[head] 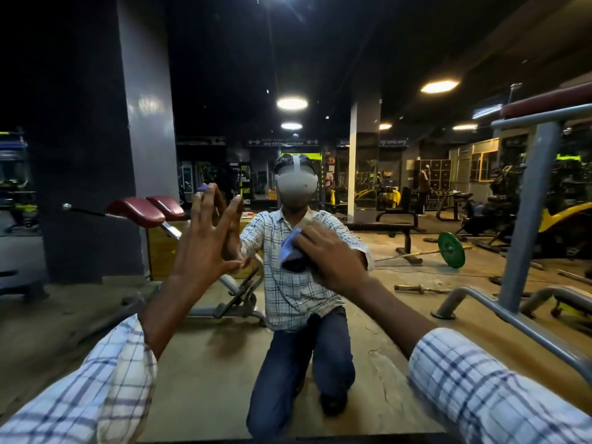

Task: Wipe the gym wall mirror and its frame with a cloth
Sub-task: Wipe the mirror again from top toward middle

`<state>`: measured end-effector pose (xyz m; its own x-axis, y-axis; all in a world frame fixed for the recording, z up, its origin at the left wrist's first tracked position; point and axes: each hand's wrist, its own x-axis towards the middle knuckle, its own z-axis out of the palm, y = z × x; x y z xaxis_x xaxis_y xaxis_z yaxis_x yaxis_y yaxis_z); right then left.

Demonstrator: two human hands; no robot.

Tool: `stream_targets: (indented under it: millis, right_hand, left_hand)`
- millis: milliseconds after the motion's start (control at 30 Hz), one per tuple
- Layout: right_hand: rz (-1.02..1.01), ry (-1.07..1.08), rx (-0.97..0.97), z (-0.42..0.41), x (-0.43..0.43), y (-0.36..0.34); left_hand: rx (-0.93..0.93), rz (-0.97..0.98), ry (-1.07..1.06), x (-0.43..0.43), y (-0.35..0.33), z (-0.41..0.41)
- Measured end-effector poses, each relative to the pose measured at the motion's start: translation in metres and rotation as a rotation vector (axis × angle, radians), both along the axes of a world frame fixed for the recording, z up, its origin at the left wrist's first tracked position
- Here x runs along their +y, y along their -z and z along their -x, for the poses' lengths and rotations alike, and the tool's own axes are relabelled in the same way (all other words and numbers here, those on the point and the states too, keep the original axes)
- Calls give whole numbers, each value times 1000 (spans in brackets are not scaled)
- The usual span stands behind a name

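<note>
The wall mirror [368, 75] fills almost the whole view and shows the gym and a kneeling person in a checked shirt. My right hand [330, 254] presses a bunched blue cloth [293, 251] flat against the glass near the centre. My left hand [208, 238] is spread with fingers apart, its fingertips touching the glass to the left of the cloth and meeting their own reflection. A dark strip at the bottom edge [288, 441] looks like the mirror's lower frame.
A grey metal bench frame [525, 219] with a maroon pad stands close on my right, its rail running down toward my right sleeve. In the reflection are a maroon padded bench, a grey pillar, a barbell with a green plate and several machines.
</note>
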<state>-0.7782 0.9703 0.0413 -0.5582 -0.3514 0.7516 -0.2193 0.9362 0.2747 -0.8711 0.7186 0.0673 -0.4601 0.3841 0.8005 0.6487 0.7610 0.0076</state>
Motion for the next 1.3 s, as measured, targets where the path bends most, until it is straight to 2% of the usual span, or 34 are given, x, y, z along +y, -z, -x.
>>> stream_targets:
  millis: [67, 167, 200, 233, 300, 400, 467, 500, 567, 667, 767, 800, 900, 967, 1033, 1167, 1233, 1300]
  right_hand:
    - [192, -46, 158, -5, 13, -30]
    - [731, 15, 551, -28, 39, -88]
    - [825, 18, 621, -27, 44, -93]
    - [831, 13, 638, -23, 39, -89]
    - [674, -61, 532, -2, 18, -61]
    - [250, -157, 168, 21, -9, -21]
    - [-28, -169, 42, 23, -4, -29]
    - [-83, -171, 37, 22, 0, -42]
    - [-19, -160, 126, 20, 10, -75]
    - [272, -163, 394, 22, 22, -124]
    - [445, -187, 465, 38, 3, -112]
    - [401, -211, 422, 47, -4, -96]
    - [47, -266, 204, 59, -18, -56]
    - [-107, -293, 107, 57, -10, -65]
    - [-73, -295, 137, 49, -1, -93]
    - [258, -288, 421, 43, 19, -137]
    - [289, -271, 413, 53, 7, -120]
    - [188, -303, 302, 62, -10, -91]
  left_hand:
    - [5, 0, -2, 0, 0, 1]
    - [5, -1, -2, 2, 2, 4]
    - [-2, -9, 1, 3, 3, 5]
    - [-7, -19, 6, 3, 3, 6]
    - [-14, -34, 10, 4, 3, 9]
    - [-15, -33, 10, 5, 5, 13]
    - [-13, -37, 22, 5, 6, 16]
    - [-8, -46, 29, 5, 7, 17]
    - [-5, -56, 36, 4, 8, 19]
    - [-5, -66, 46, 6, 10, 22]
    - [-15, -70, 54, 6, 9, 21]
    - [-11, -71, 55, 6, 9, 20]
    - [-16, -71, 49, 5, 7, 16]
    - [-14, -62, 40, 5, 6, 13]
    - [-7, -70, 45, 5, 6, 14]
    - [-10, -79, 33, 6, 6, 16]
    - [-11, -76, 17, 6, 8, 19]
    - [-8, -72, 17, 6, 9, 20]
